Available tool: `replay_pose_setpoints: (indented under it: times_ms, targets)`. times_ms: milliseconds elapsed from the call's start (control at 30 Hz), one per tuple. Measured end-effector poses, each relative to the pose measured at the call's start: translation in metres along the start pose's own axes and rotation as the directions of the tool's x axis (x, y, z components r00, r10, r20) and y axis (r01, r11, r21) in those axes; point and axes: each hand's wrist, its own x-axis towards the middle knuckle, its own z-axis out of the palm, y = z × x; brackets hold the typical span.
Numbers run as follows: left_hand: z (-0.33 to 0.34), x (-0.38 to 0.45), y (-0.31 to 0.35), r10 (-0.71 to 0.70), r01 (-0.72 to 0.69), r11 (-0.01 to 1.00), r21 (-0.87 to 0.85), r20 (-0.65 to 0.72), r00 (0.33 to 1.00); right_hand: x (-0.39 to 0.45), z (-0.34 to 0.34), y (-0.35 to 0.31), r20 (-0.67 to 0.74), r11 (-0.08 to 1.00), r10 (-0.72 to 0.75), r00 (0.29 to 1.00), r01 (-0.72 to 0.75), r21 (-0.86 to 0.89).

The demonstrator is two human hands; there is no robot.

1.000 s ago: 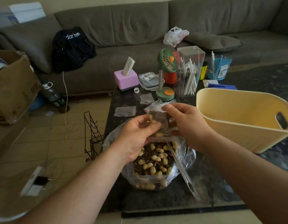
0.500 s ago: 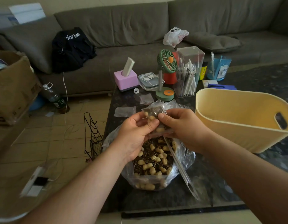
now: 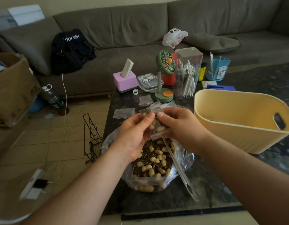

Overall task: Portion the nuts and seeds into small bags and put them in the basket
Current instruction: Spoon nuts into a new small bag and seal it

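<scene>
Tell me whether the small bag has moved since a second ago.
Yes. The small bag sits slightly higher and further left, measured against the green fan base, pinched by both hands.

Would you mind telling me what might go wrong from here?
1. Both hands, left and right, pinch the small bag at its top; if it isn't sealed, peanuts may spill.
2. The scoop leans out of the big bag; a forearm could knock it.

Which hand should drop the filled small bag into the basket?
Right. Both hands pinch the small bag, but the right hand is on the side of the yellow basket.
</scene>
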Motion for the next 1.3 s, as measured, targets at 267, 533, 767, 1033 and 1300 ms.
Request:
replay_pose_setpoints:
  times_ms: [267,533,767,1033,1300]
  targets:
    - [0.005,-0.003,0.001,-0.162,0.16,0.986,0.051,0.029,0.986,0.001,0.0,0.001,-0.063,0.98,0.191,0.979,-0.187,0.068]
    - [0.002,-0.003,0.0,-0.214,0.21,0.975,0.075,0.055,0.975,0.004,-0.003,0.004,-0.074,0.982,0.174,0.982,-0.178,-0.065]
    - [-0.002,-0.001,-0.004,-0.22,0.216,0.975,0.052,0.087,0.972,0.006,-0.007,0.0,-0.034,0.983,0.183,0.983,-0.183,-0.005]
    - [-0.005,-0.001,-0.003,-0.204,0.199,0.978,0.067,0.077,0.976,0.002,-0.013,-0.006,0.055,0.963,0.17,0.984,-0.154,-0.222]
    - [0.005,0.003,0.004,-0.205,0.21,0.978,-0.014,0.146,0.968,-0.005,-0.02,-0.034,0.041,0.872,0.023,0.999,0.0,-0.49]
